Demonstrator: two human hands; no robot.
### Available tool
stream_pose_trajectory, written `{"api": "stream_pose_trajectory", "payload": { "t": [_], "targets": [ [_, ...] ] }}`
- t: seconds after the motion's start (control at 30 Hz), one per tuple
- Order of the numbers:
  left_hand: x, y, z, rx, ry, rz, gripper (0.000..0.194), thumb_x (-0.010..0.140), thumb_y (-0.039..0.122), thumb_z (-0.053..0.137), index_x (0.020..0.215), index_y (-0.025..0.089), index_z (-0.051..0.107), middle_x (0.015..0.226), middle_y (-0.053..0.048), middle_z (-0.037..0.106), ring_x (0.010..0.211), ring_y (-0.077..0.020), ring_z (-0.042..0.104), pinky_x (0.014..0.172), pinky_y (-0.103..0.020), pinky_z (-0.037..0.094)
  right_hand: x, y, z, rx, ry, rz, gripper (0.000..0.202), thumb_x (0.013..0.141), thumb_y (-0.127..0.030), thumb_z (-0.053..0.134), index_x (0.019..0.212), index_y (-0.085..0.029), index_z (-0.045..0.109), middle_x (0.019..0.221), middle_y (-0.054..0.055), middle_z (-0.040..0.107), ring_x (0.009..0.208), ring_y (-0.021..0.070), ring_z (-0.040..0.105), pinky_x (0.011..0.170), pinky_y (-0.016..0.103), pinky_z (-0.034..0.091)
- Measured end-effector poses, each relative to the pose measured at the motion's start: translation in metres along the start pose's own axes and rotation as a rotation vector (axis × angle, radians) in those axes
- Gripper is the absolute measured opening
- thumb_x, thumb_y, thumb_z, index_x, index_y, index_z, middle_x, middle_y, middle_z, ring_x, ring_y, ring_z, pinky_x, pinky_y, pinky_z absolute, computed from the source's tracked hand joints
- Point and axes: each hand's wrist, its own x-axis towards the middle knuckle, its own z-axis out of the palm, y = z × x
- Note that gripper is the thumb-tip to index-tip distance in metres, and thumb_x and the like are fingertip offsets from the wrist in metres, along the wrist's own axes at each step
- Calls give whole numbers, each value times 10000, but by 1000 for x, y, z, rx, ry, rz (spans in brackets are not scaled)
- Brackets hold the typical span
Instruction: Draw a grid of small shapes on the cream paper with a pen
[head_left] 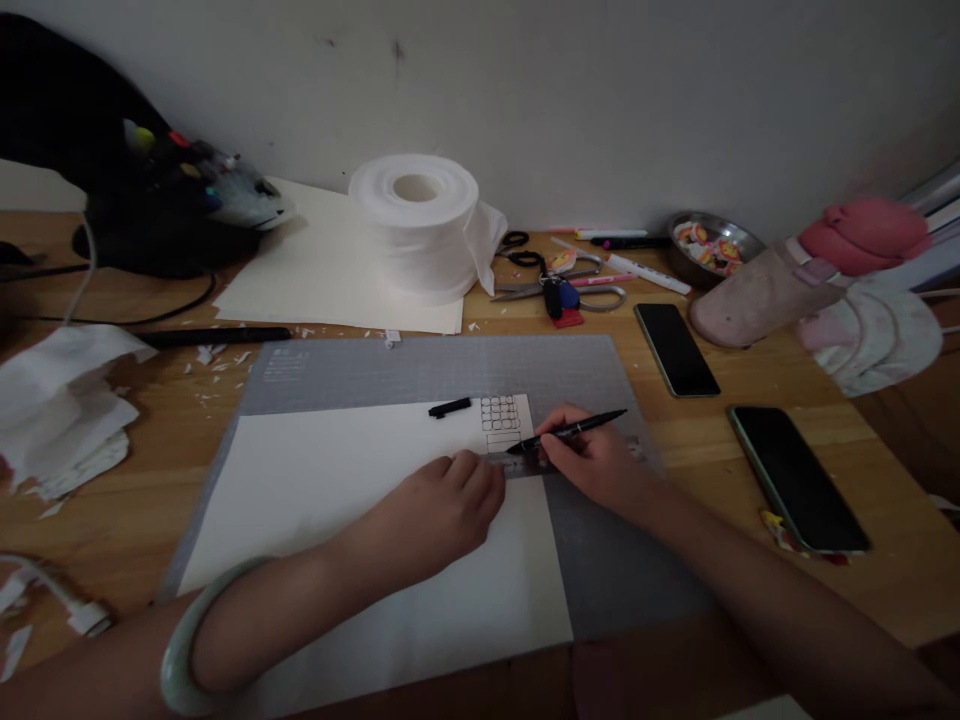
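White paper [337, 450] lies on a grey cutting mat [600, 560]. Near its upper right corner is a small drawn grid [499, 412] with lined boxes below it. My right hand [589, 455] grips a black pen [577, 426], its tip at the drawing. A clear ruler [529, 465] lies across the paper's right edge just under the boxes. My left hand [461, 495], fingers curled, rests at the ruler's left end and presses on it. A black pen cap [450, 407] sits on the paper left of the grid.
A tissue roll [416, 235] stands behind the mat. Scissors [592, 297], markers [649, 273], a metal bowl [679, 270] and a pink bottle [765, 290] are at back right. Two phones [677, 350] lie at the right. Crumpled tissue [60, 390] and paper scraps are left.
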Motion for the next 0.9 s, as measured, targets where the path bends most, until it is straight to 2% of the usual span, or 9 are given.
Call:
{"api": "stream_pose_trajectory", "payload": {
  "t": [0.43, 0.9],
  "targets": [
    [0, 0, 2, -5, 34, 4, 193, 845, 166, 504, 1014, 100, 569, 818, -74, 565, 716, -200, 509, 548, -302, 381, 1, -2, -1, 172, 61, 118, 35, 719, -221, 514, 727, -205, 485, 523, -38, 566, 443, 89, 510, 431, 208, 391],
    [2, -1, -2, -15, 8, 13, 229, 850, 150, 480, 1051, 78, 563, 820, -86, 574, 714, -208, 520, 550, -313, 414, 3, -10, -3, 208, 102, 223, 59, 658, -249, 512, 682, -210, 475, 469, -47, 561, 413, 88, 524, 388, 197, 371]
  ]
}}
